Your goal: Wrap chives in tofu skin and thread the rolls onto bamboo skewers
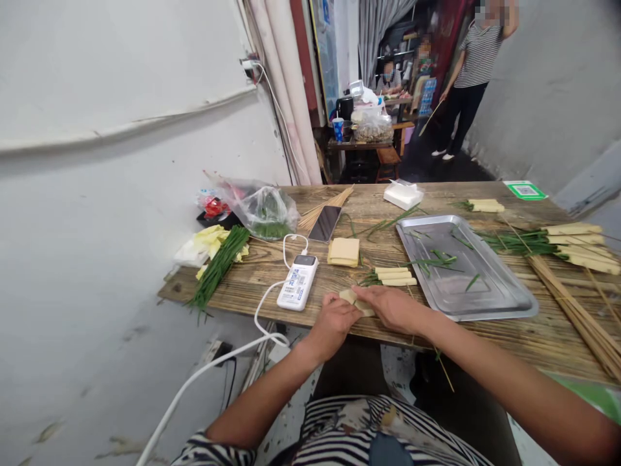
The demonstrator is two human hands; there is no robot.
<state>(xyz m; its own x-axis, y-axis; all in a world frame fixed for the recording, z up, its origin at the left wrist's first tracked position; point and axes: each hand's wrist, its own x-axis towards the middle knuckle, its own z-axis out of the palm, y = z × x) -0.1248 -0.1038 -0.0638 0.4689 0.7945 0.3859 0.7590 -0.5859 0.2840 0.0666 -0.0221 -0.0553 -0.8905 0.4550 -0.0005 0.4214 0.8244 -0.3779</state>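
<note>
At the table's near edge, both my hands work on a pale tofu-skin sheet (348, 296). My left hand (334, 321) is closed on its near left side. From the right, my right hand (392, 307) grips the same sheet with fingers pressed together; my fingers cover much of it, and whether anything lies inside cannot be made out. Just beyond are several finished tofu-skin rolls (395, 277) with green chive ends sticking out on the left. A square stack of tofu-skin sheets (344, 252) sits behind them.
A metal tray (485, 316) with chive scraps is at right, beside skewered rolls (577, 239) and bamboo skewers (572, 304). Leftward lie a cabled power bank (297, 283), a phone (325, 224), a chive bunch (220, 265) and a plastic bag (266, 210). A person (478, 58) stands beyond.
</note>
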